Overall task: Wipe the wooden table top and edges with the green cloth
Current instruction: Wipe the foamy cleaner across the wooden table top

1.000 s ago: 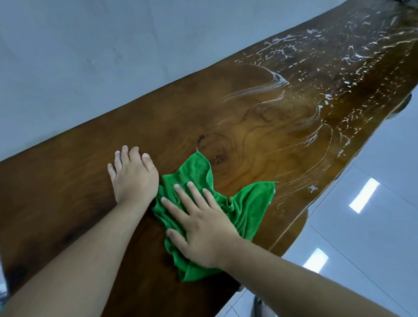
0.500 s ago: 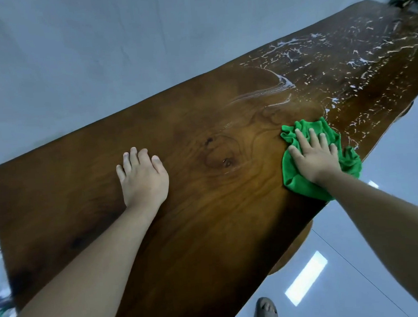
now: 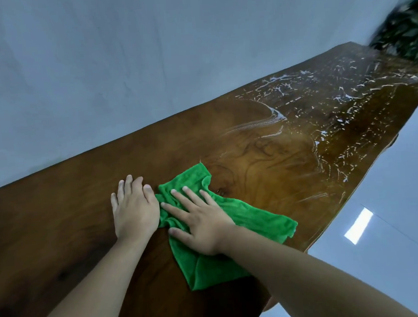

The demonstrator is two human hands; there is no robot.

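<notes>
On the wooden table [image 3: 59,230], near its middle, the green cloth [image 3: 244,220] lies spread and rumpled under the right hand [image 3: 200,223], whose fingers are splayed flat and press it down; that grip is open, clasping nothing. Just beside it, touching the cloth's left edge, the left hand [image 3: 135,210] rests palm-down on bare wood, its grip open too. Farther along the table, white foamy streaks [image 3: 347,99] cover the surface. Blurred dark green foliage [image 3: 406,30] stands at the far end.
</notes>
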